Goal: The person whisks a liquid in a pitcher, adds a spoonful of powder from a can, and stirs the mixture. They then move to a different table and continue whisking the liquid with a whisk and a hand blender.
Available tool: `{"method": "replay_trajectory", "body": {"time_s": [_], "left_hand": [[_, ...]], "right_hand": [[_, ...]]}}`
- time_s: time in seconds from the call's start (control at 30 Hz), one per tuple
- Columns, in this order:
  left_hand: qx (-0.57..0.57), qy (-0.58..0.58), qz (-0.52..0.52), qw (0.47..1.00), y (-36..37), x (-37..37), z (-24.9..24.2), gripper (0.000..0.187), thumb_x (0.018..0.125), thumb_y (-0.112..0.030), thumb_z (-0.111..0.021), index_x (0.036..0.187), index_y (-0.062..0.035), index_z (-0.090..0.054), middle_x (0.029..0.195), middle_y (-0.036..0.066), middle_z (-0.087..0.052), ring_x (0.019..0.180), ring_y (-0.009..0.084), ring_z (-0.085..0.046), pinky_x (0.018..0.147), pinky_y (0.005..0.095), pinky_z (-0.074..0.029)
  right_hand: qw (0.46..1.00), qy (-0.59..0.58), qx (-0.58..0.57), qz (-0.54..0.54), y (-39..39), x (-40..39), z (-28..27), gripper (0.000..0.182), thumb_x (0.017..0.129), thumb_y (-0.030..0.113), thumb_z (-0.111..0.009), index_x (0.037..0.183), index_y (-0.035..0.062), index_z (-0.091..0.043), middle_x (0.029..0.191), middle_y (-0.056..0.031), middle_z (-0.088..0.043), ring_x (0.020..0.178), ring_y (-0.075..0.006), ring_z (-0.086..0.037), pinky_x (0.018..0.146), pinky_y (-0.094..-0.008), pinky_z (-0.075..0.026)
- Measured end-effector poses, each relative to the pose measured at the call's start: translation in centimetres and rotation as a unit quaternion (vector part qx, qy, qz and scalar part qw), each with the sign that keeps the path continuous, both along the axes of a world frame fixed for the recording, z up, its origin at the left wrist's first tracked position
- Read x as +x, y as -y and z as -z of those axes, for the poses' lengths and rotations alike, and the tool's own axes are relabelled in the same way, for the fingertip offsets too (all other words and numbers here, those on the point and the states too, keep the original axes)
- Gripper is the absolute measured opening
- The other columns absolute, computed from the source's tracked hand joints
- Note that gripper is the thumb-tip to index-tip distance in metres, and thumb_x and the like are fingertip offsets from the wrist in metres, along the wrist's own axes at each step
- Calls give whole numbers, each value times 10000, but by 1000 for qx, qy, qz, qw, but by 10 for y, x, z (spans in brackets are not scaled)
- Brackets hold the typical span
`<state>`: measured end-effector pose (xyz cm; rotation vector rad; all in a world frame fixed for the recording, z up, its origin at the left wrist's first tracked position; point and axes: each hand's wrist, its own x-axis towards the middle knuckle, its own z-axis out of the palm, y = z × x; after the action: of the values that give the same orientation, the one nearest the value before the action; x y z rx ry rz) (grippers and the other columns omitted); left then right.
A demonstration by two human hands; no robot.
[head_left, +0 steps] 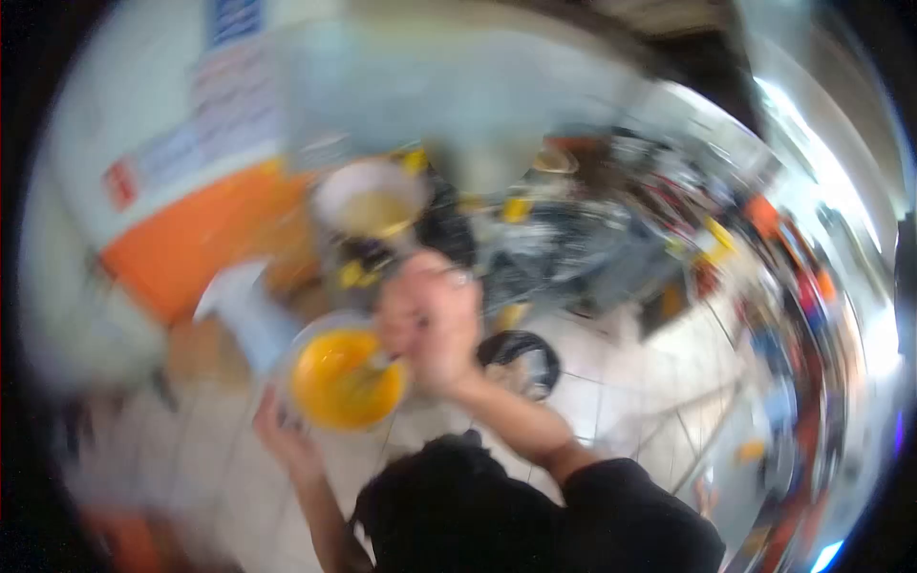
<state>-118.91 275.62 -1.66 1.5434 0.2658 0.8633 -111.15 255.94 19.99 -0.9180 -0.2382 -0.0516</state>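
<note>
My left hand point(285, 432) is wrapped round the lower left side of a pale bowl point(315, 325), holding it up. Inside the bowl lies a bright yellow-orange liquid point(330, 393) that looks like beaten egg. Closed in a fist, my right hand point(432, 320) is above the bowl's right side. It grips the handle of a whisk point(363, 378), whose blurred head dips into the liquid. The right hand covers most of the handle, and motion smears the fingers of both hands.
A large white pot point(330, 196) with pale yellowish contents stands beyond the bowl. A black-lined bin point(546, 368) is on the tiled floor point(611, 401) to the right. An orange panel point(181, 244) stands at left, and a cluttered counter point(592, 258) at right.
</note>
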Motion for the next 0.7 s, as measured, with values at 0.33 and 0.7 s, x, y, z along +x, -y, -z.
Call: {"method": "replay_trajectory", "body": {"time_s": [0.33,0.7], "left_hand": [[-315,-84,15,945,30,23,-90,375,873,-286,-556,1138,-27,-615,1052,82,-587,936,187,-551,772,311,-445],[-272,-107,127,948,60,37,-107,477,914,-376,-471,1246,-42,-547,1195,142,-569,1077,242,-534,895,343,-422]], "right_hand": [[998,56,21,5,25,-5,-5,278,958,313,-476,778,103,-454,538,41,-382,421,-37,-350,374,-230,-276],[987,100,-77,99,14,6,37,377,989,283,-431,654,117,-378,511,52,-350,418,-42,-348,370,-238,-256]]}}
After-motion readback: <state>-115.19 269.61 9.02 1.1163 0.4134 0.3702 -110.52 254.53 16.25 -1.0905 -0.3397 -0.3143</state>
